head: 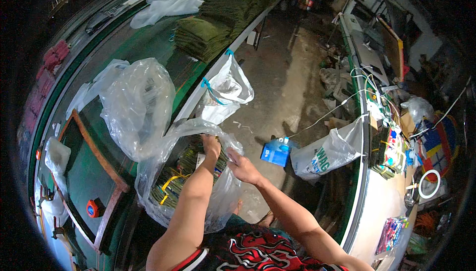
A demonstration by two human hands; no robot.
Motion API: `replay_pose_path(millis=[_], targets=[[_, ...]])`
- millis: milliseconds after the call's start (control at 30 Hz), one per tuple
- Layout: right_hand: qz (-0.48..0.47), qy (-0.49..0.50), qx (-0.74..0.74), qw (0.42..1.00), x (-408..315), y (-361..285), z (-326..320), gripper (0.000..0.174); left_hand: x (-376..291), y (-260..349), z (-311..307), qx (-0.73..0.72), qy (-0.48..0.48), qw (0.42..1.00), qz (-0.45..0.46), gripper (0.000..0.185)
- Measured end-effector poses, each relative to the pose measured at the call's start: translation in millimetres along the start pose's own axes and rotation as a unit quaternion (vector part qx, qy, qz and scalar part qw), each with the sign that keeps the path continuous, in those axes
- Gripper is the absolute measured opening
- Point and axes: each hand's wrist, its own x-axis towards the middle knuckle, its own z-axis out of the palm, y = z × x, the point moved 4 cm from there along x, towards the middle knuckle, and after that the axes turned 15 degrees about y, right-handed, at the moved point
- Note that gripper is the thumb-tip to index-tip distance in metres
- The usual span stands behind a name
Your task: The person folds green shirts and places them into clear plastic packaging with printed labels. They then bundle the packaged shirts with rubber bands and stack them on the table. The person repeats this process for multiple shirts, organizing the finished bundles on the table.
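A large clear plastic bag [148, 182] stands open in front of me, between the green table and my body. Inside it lie bundles of dark green folded cloth [174, 187], and a yellow strap [171, 182] runs around one of them. My left hand [211, 146] reaches down into the bag by its far side; the fingertips are hidden, so its grip is unclear. At the right side of the mouth, my right hand [243, 167] is closed on the plastic rim. A second puffed-up clear plastic bag [139, 103] rests on the table just left of it.
The green table [148, 48] carries stacked green cloth [202, 35], a wooden frame [100, 152] and a red tape measure [92, 208]. A white sack [227, 96] hangs from its edge. On the right are a blue box [275, 154], a printed white sack [327, 152] and a cluttered white table [375, 204].
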Motion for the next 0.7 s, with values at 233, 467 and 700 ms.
replay_pose_path(millis=[233,467,700], targets=[[-0.033,-0.001,-0.015,0.999,2,-7,11,0.053,-51,-64,-7,0.134,-0.126,0.982,0.048,0.019],[0.059,-0.02,0.044,0.997,-15,31,12,0.048,-78,-19,-140,-0.218,0.085,0.962,-0.141,0.026],[0.128,0.011,0.15,0.98,-33,46,-3,0.057,-97,130,-372,-0.387,0.07,0.919,0.017,0.026]])
